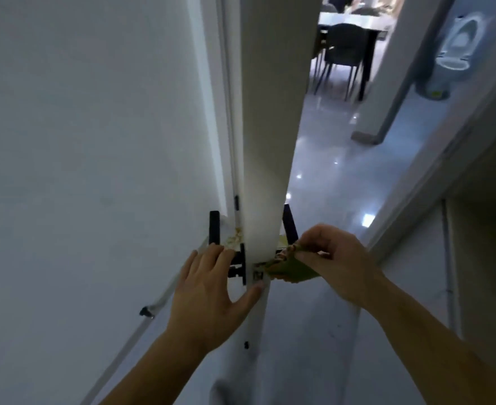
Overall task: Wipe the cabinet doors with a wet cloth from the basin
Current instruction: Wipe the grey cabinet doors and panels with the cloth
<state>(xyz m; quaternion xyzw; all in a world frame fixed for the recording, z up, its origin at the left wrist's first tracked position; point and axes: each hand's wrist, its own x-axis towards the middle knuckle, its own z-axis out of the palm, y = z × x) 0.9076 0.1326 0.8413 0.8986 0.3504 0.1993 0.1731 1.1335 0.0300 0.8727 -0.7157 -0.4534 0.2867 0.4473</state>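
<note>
Green cloth (292,271), bunched, pressed against narrow front edge of white door (270,141), right at the metal latch plate (258,274). Right hand (337,258) pinches the cloth between thumb and curled fingers, cloth tail hanging below the hand. Left hand (208,290) lies flat on the door's left face, fingers straight and slightly spread, holding nothing; thumb reaches across to the door edge just below the latch plate. Fingertips sit by the black handle (214,228) on that face; a second black lever (290,226) shows on the far side of the door, just above the cloth. Brownish smudge (235,236) on the door near the handle. Door seen edge-on, partly open. Small dark door stop (146,312) low on the left surface. Beyond: glossy pale floor (328,171) with light reflections, table (354,20) with dark chair (343,51) at top, white toilet (457,39) at upper right.
</note>
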